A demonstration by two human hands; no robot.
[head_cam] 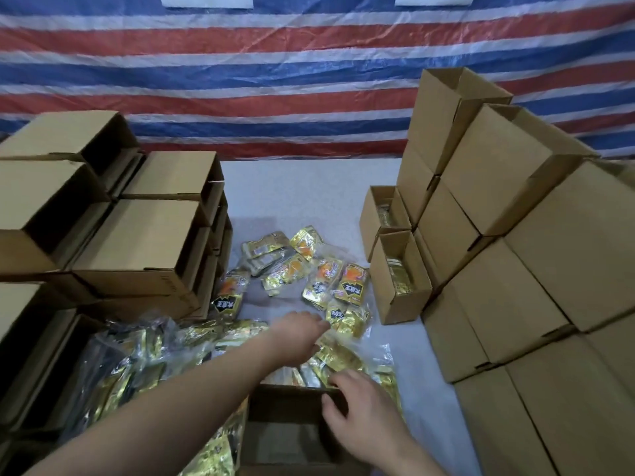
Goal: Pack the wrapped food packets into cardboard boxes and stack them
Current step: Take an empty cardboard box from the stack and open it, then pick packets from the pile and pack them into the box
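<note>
Left hand (299,333) outstretched, right hand (357,403) lower.

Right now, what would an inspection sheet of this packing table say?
Surface: pale table, bare at the far middle.
Job's things: gold food packets scattered mid-table and heaped near left; open box in front; two small open boxes holding packets on the right.
Clutter: empty box stacks left, taller box stacks right.
Hands: left hand reaches into the packets; right hand rests on the front box's far rim.
Cables: nothing seen.
Surroundings: red, white and blue striped tarp behind.
</note>
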